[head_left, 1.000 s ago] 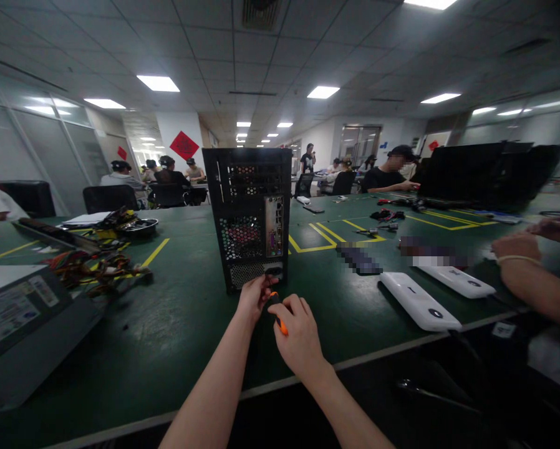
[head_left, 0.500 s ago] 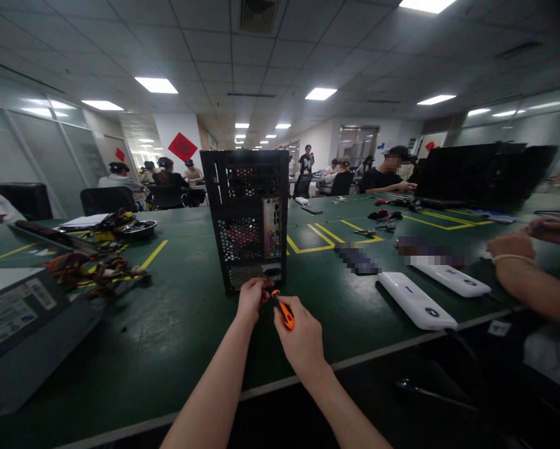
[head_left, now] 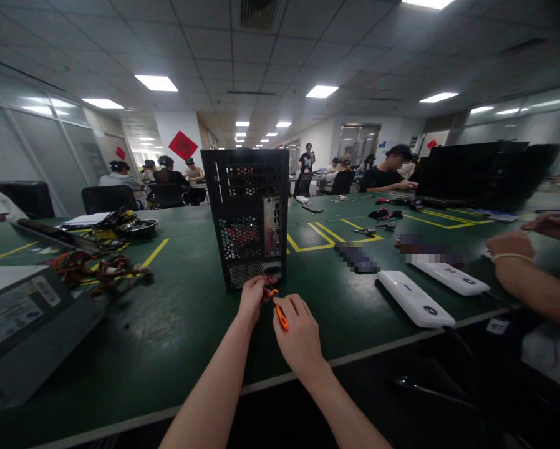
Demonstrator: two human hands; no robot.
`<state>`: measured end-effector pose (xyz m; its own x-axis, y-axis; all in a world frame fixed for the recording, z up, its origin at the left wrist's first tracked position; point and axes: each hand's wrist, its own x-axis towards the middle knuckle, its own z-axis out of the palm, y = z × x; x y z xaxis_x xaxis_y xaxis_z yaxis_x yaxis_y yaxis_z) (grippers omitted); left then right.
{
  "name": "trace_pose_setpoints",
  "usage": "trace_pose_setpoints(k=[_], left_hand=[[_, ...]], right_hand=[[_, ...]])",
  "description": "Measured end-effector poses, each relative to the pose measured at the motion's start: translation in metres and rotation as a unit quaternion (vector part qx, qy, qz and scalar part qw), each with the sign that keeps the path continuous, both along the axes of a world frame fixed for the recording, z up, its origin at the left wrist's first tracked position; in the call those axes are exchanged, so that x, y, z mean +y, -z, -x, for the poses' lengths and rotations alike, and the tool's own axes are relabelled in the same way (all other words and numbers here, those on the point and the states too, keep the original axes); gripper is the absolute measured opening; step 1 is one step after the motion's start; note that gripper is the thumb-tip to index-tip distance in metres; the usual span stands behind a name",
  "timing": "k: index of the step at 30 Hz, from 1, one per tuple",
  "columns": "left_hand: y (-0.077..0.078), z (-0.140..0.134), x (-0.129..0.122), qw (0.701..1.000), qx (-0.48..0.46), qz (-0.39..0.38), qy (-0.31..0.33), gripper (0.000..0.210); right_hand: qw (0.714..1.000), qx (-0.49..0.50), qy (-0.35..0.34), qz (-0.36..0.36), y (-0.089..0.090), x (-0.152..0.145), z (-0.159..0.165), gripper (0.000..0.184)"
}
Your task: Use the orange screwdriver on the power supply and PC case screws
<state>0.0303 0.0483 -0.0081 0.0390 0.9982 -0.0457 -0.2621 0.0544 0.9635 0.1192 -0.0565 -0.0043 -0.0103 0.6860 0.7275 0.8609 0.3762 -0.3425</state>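
A black computer case [head_left: 248, 218] stands upright on the green table, its rear panel with ports and vent holes facing me. My right hand [head_left: 299, 330] is wrapped round the orange and black handle of a screwdriver [head_left: 282, 318], whose front end points at the case's lower edge. Close to that end, my left hand [head_left: 252, 300] is pinched at the bottom of the rear panel, below the power socket [head_left: 274, 271]. Its fingertips hide whatever lies between them, and the screwdriver's tip cannot be made out.
Left on the table [head_left: 168, 349] are a grey metal box [head_left: 32, 330] and bundled cables [head_left: 97, 265]. Two white power banks [head_left: 415, 299] and a blurred-out dark item [head_left: 357, 257] lie to the right. A co-worker's hands [head_left: 514, 249] are at the right edge; monitors [head_left: 476, 171] stand behind.
The screwdriver handle has turned slightly in my right hand, and that hand's fingers have shifted on it. My left hand stays at the case's lower edge.
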Motion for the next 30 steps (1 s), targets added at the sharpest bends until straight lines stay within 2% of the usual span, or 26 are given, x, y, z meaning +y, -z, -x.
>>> trace_pose_setpoints(k=[7,11,18,25,30], left_hand=[[-0.0024,-0.0032,0.0038,1.0,-0.014,0.013,-0.011,0.02],[-0.0047,-0.0051,0.003,0.999,-0.025,0.014,-0.024,0.021],[-0.0038,-0.0042,0.0047,0.999,-0.021,0.012,-0.025,0.024],[-0.0016,-0.0046,0.006,0.999,-0.024,0.01,-0.023,0.021],[-0.0007,-0.0037,0.0062,0.999,-0.027,0.01,-0.019,0.02]], right_hand=[[1.0,0.021,0.005,0.015,-0.0039,-0.0026,0.0014,0.018],[0.998,0.052,-0.018,0.037,-0.0072,-0.0047,0.0027,0.022],[1.0,-0.014,0.005,0.017,-0.0034,-0.002,0.0022,0.017],[0.997,0.046,-0.016,0.056,-0.0038,-0.0028,0.002,0.022],[0.999,-0.011,0.011,0.033,-0.0018,-0.0016,0.0015,0.017]])
